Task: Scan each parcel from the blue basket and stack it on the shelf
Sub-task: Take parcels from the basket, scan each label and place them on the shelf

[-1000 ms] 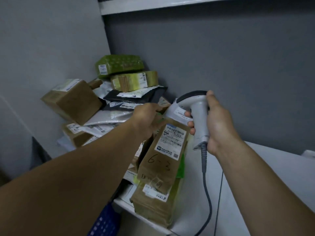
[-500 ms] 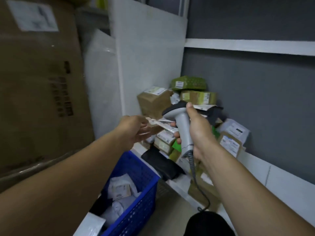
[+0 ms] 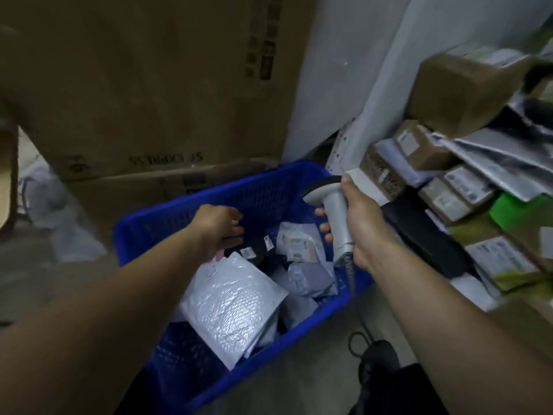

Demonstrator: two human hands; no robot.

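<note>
Curled fingers of the right hand [image 3: 363, 226] grasp the handle of the grey scanner [image 3: 333, 211], its head pointing left over the blue basket [image 3: 185, 211]. The left hand [image 3: 220, 229] hovers above the basket, fingers loosely extended, holding nothing. Inside lie parcels: a white bubble mailer [image 3: 230, 307] nearest, a labelled packet [image 3: 299, 245] behind. Stacked boxes [image 3: 466, 85] crowd the right side; a large cardboard carton [image 3: 149, 85] stands behind.

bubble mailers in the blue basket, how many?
1: the white bubble mailer, on top at the blue basket's near side, beside the left hand. Others may be buried underneath.
</note>
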